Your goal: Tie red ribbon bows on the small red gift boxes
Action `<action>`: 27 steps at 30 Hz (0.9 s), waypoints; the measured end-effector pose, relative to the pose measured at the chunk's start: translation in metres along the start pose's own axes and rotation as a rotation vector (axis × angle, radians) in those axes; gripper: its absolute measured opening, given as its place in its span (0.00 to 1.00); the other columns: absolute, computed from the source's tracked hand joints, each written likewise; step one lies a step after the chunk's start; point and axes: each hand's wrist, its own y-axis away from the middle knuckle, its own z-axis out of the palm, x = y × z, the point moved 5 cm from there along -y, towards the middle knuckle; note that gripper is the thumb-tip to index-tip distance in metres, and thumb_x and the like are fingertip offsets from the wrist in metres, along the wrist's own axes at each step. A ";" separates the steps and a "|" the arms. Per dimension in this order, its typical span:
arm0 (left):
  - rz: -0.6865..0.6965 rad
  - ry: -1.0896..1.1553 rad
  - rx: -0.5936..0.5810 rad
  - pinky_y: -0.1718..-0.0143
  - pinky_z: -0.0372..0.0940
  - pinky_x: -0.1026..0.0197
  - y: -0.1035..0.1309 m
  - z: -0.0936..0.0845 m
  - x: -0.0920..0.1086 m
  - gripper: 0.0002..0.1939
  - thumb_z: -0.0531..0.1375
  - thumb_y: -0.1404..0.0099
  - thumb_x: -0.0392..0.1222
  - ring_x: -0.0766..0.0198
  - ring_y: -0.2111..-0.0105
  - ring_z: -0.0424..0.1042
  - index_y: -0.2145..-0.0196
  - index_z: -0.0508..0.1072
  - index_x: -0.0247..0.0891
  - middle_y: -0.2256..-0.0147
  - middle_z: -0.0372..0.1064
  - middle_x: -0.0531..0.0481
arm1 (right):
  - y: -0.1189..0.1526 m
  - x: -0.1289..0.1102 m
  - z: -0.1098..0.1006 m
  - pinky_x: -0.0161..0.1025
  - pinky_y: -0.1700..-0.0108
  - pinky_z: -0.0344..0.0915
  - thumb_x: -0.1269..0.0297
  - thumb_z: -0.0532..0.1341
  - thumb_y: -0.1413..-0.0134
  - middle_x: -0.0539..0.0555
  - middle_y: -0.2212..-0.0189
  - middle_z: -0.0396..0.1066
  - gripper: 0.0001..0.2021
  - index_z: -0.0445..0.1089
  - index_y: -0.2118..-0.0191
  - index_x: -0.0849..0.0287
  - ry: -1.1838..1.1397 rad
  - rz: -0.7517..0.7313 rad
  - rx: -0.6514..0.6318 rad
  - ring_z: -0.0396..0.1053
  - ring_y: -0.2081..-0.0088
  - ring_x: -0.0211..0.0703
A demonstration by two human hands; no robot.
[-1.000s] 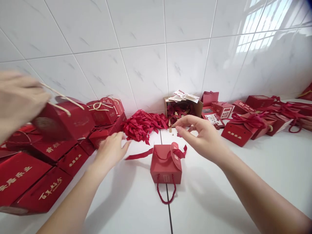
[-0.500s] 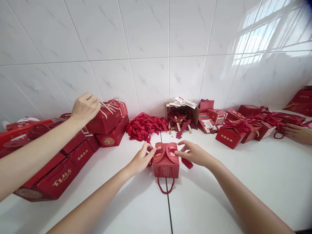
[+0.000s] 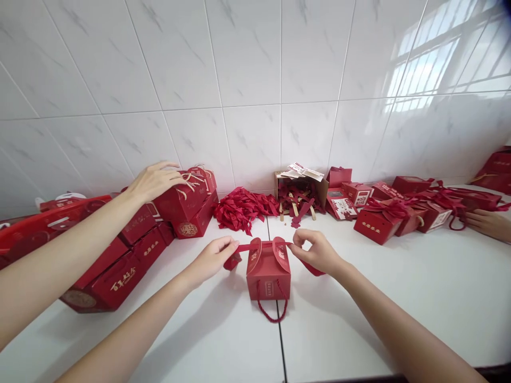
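In front of me a small red gift box (image 3: 269, 277) stands upright on the white table, with a twisted red cord handle (image 3: 272, 318) hanging down its near side. Two rounded top flaps are raised, and a red ribbon (image 3: 244, 247) runs through them. To the left of the box, my left hand (image 3: 213, 258) pinches one end of that ribbon. My right hand (image 3: 317, 250) is closed on the other end at the right side. The ribbon's loose tails hang below both hands.
A co-worker's hand (image 3: 154, 183) rests over stacked red boxes (image 3: 191, 215) at left. Behind my box lie a heap of red ribbons (image 3: 243, 207) and an open carton (image 3: 324, 191) of dark red tags. Finished-looking boxes (image 3: 377, 226) and another person's hand (image 3: 485, 223) are at right.
My hands have moved apart from the flaps, drawing the ribbon out to both sides. The flaps now stand more upright. The co-worker's left-side hand has flattened over the stacked box.
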 end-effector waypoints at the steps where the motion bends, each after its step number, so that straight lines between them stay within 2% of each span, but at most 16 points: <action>1: -0.020 0.051 -0.024 0.72 0.57 0.63 0.001 -0.002 0.002 0.18 0.53 0.37 0.55 0.65 0.75 0.64 0.74 0.61 0.38 0.76 0.61 0.54 | 0.000 -0.001 -0.002 0.34 0.69 0.56 0.67 0.53 0.45 0.48 0.79 0.58 0.12 0.51 0.77 0.57 0.045 -0.034 0.024 0.56 0.74 0.36; 2: -0.035 0.098 -0.051 0.72 0.57 0.63 0.001 -0.003 0.005 0.18 0.53 0.37 0.56 0.65 0.76 0.64 0.74 0.61 0.38 0.77 0.61 0.54 | 0.000 -0.001 -0.004 0.35 0.69 0.55 0.69 0.54 0.47 0.49 0.79 0.57 0.12 0.51 0.78 0.58 0.077 -0.061 0.026 0.54 0.73 0.37; 4: -0.038 0.111 -0.072 0.75 0.55 0.63 0.000 -0.003 0.007 0.19 0.52 0.37 0.56 0.68 0.81 0.59 0.75 0.58 0.39 0.81 0.55 0.58 | 0.001 -0.001 -0.004 0.37 0.68 0.52 0.72 0.53 0.49 0.49 0.80 0.56 0.11 0.51 0.79 0.58 0.161 -0.114 0.026 0.52 0.73 0.38; 7: 0.003 -0.080 -0.002 0.78 0.49 0.65 -0.004 0.000 0.002 0.19 0.53 0.39 0.57 0.70 0.82 0.50 0.76 0.56 0.40 0.82 0.48 0.60 | 0.008 0.000 0.002 0.39 0.67 0.50 0.76 0.51 0.51 0.51 0.78 0.58 0.10 0.54 0.79 0.59 0.276 -0.138 0.009 0.51 0.72 0.40; 9: 0.030 -0.184 0.010 0.77 0.50 0.65 -0.007 0.005 -0.007 0.19 0.53 0.40 0.57 0.68 0.80 0.52 0.77 0.58 0.39 0.80 0.50 0.59 | 0.014 0.000 0.010 0.38 0.67 0.50 0.79 0.51 0.53 0.51 0.77 0.59 0.10 0.57 0.78 0.59 0.329 -0.133 -0.032 0.52 0.72 0.40; 12: 0.068 -0.254 0.023 0.71 0.56 0.62 -0.007 0.010 -0.019 0.17 0.54 0.41 0.56 0.63 0.73 0.61 0.75 0.62 0.39 0.74 0.61 0.53 | 0.025 -0.004 0.017 0.37 0.69 0.50 0.82 0.52 0.56 0.52 0.75 0.61 0.10 0.61 0.77 0.59 0.382 -0.106 -0.096 0.54 0.72 0.39; 14: 0.101 -0.393 0.152 0.68 0.57 0.61 0.000 0.003 -0.018 0.15 0.52 0.39 0.54 0.59 0.67 0.63 0.70 0.64 0.39 0.67 0.65 0.49 | 0.031 -0.002 0.014 0.37 0.68 0.51 0.78 0.54 0.53 0.54 0.70 0.65 0.07 0.65 0.74 0.60 0.397 0.068 -0.182 0.58 0.70 0.40; 16: 0.067 -0.538 0.224 0.69 0.57 0.61 0.010 -0.002 -0.013 0.14 0.50 0.38 0.53 0.58 0.68 0.64 0.70 0.65 0.40 0.66 0.66 0.48 | 0.040 0.004 0.010 0.38 0.69 0.53 0.70 0.58 0.52 0.56 0.68 0.67 0.03 0.68 0.74 0.60 0.366 0.320 -0.329 0.62 0.69 0.43; 17: 0.025 -0.566 0.177 0.71 0.56 0.62 0.016 -0.001 -0.011 0.14 0.49 0.37 0.52 0.59 0.70 0.64 0.71 0.65 0.40 0.69 0.66 0.49 | 0.046 0.006 0.010 0.37 0.70 0.53 0.66 0.61 0.53 0.55 0.70 0.69 0.04 0.69 0.75 0.59 0.331 0.419 -0.421 0.64 0.69 0.43; 18: -0.024 -0.559 0.075 0.73 0.55 0.62 0.022 0.003 -0.010 0.15 0.48 0.37 0.51 0.60 0.73 0.64 0.72 0.66 0.40 0.72 0.66 0.50 | 0.051 0.006 0.012 0.36 0.72 0.54 0.63 0.62 0.55 0.54 0.72 0.70 0.05 0.70 0.76 0.58 0.273 0.473 -0.518 0.65 0.71 0.43; 20: -0.080 -0.514 -0.155 0.75 0.55 0.63 0.034 0.015 -0.008 0.15 0.48 0.38 0.49 0.61 0.75 0.64 0.72 0.70 0.40 0.76 0.65 0.52 | 0.059 0.002 0.019 0.34 0.73 0.55 0.62 0.63 0.55 0.50 0.74 0.71 0.05 0.72 0.75 0.56 0.126 0.484 -0.645 0.67 0.73 0.40; 21: -0.091 -0.505 -0.229 0.75 0.55 0.63 0.039 0.020 -0.008 0.14 0.49 0.39 0.47 0.61 0.76 0.64 0.68 0.72 0.40 0.77 0.65 0.52 | 0.061 0.002 0.023 0.34 0.72 0.57 0.62 0.61 0.54 0.50 0.73 0.72 0.05 0.73 0.73 0.55 0.076 0.509 -0.654 0.67 0.72 0.40; 23: -0.137 -0.517 -0.261 0.76 0.54 0.63 0.042 0.023 -0.011 0.18 0.52 0.42 0.43 0.62 0.79 0.63 0.56 0.72 0.42 0.80 0.64 0.54 | 0.063 0.006 0.028 0.37 0.69 0.58 0.62 0.56 0.47 0.54 0.68 0.72 0.09 0.72 0.64 0.56 0.070 0.594 -0.576 0.69 0.68 0.44; 25: -0.222 -0.466 -0.205 0.78 0.53 0.63 0.037 0.019 -0.021 0.31 0.52 0.45 0.40 0.62 0.81 0.62 0.42 0.61 0.41 0.81 0.66 0.55 | 0.064 0.011 0.031 0.40 0.67 0.58 0.62 0.51 0.44 0.59 0.66 0.70 0.14 0.68 0.57 0.60 0.117 0.685 -0.444 0.68 0.65 0.48; 27: -0.297 -0.282 -0.142 0.76 0.55 0.63 0.029 0.014 -0.030 0.39 0.52 0.45 0.40 0.63 0.79 0.63 0.36 0.48 0.39 0.76 0.70 0.52 | 0.064 0.013 0.033 0.40 0.68 0.58 0.62 0.49 0.44 0.58 0.68 0.69 0.15 0.63 0.54 0.61 0.011 0.773 -0.323 0.67 0.68 0.46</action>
